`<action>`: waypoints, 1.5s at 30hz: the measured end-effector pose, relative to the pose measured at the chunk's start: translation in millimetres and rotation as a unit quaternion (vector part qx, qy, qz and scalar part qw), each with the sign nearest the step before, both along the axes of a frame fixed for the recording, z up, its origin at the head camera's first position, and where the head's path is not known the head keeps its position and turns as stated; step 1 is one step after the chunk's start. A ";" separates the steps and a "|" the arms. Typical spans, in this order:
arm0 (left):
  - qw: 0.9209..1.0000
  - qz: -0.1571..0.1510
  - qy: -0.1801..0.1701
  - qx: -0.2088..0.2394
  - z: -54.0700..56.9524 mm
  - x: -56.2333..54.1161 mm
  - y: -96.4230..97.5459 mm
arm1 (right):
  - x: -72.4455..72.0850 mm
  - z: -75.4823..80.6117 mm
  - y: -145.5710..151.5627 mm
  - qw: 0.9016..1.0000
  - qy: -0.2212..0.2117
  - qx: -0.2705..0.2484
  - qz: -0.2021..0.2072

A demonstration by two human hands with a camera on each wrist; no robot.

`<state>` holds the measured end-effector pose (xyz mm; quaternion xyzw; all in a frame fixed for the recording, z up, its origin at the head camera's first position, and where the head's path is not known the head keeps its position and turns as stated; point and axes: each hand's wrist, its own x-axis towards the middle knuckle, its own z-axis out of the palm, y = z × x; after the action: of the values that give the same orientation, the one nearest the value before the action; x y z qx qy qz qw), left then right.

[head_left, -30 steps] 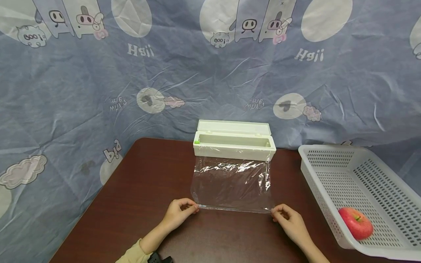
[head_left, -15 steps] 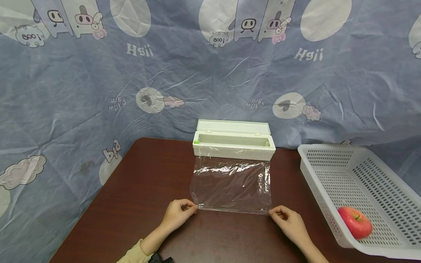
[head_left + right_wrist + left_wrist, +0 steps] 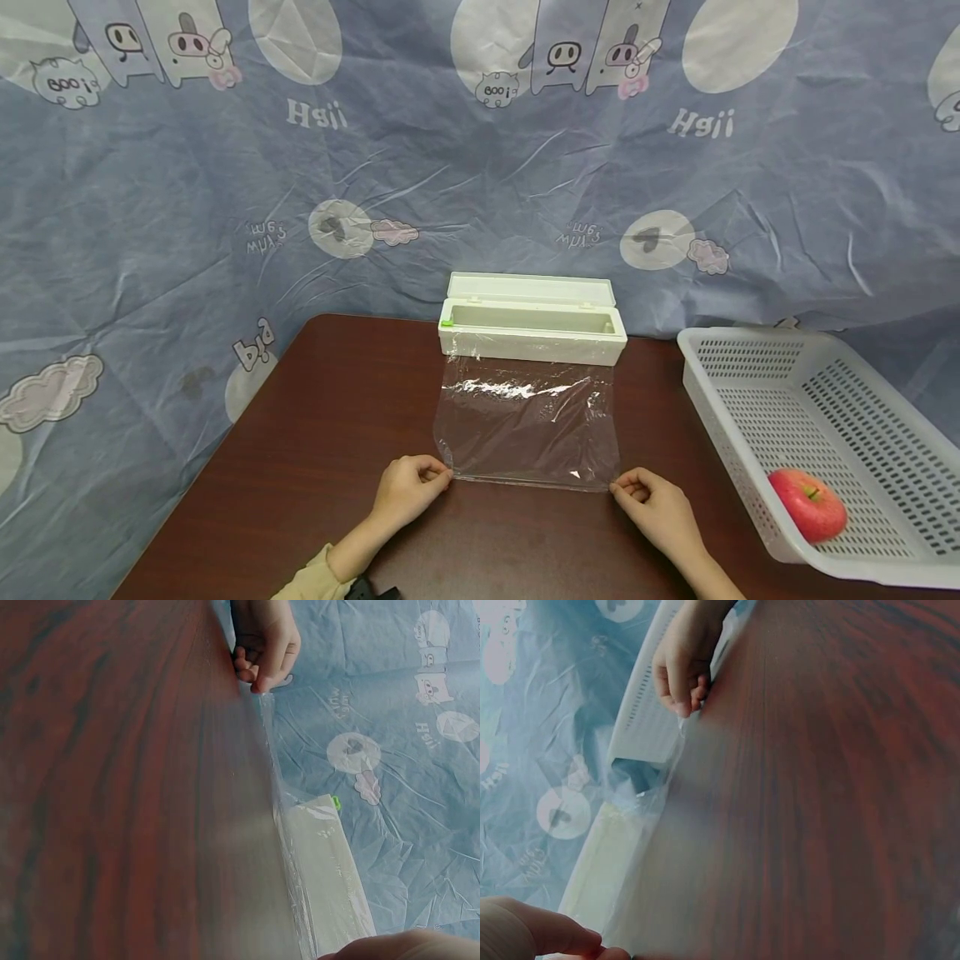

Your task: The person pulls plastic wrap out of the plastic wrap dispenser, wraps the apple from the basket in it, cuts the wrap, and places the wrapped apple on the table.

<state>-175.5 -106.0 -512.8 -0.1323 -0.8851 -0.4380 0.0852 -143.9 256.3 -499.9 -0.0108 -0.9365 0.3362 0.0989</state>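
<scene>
Hanging behind everything, a grey-blue printed cloth sags in creases past the far edge of the dark reddish-brown tabletop. Over on the right, near the right hand, sits a white perforated basket. A sheet of clear film spans the space between the 2 hands and the white box, draping over the box's front wall; the box's lid is tipped back. The left hand pinches the film's near left corner between thumb and curled fingers, and the right hand pinches the near right corner the same way, so the near edge runs straight from 1 set of fingertips to the other. Inside the basket, against its near left wall, rests 1 red apple. Smallest of all, a green piece sits at the box's left end.
</scene>
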 end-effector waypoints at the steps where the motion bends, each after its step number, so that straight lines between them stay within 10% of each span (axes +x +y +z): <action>1: 1.000 0.004 0.001 -0.003 0.1 0.2 0.0 | 0.0 -0.1 0.0 1.000 0.000 0.000 0.000; 31: 0.999 0.024 0.020 0.007 0.2 -1.0 -5.5 | -0.7 7.7 1.6 0.998 -0.059 -0.009 -0.016; 38: 0.995 -0.031 0.088 -0.022 0.8 -4.7 -11.0 | 0.9 14.7 4.7 0.999 -0.051 0.001 -0.011; 45: 0.972 -0.082 0.189 -0.109 4.2 -9.8 -17.8 | 4.3 30.4 8.9 1.000 -0.027 0.005 -0.016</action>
<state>-185.2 -123.8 -508.5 -0.2936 -0.8815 -0.3114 0.1996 -139.7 265.2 -469.5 -0.0338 -0.9402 0.3297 0.0793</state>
